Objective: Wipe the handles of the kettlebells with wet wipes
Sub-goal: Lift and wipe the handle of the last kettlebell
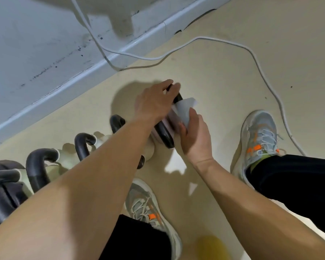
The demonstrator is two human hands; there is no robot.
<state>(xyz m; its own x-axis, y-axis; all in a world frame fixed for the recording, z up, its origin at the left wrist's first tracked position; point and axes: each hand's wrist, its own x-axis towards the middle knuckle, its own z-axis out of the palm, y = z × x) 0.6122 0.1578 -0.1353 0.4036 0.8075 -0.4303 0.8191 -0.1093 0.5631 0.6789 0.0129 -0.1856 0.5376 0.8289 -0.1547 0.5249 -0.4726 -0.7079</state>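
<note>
Steadiness first: curls left hand [154, 104] round far end of kettlebell handle [165, 136], pinches wet wipe [185, 107] onto it with right hand [197, 136] fingers [192, 112].

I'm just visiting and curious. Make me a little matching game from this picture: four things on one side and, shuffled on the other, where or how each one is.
Things:
1. wet wipe
2. left hand
3. white cable
4. right shoe

Descriptions:
A. grips the far end of the black handle
B. grey with orange accents
C. lies looped across the floor
D. held by the right hand against the handle

Pairs: 1-D, 2-A, 3-C, 4-B.
</note>
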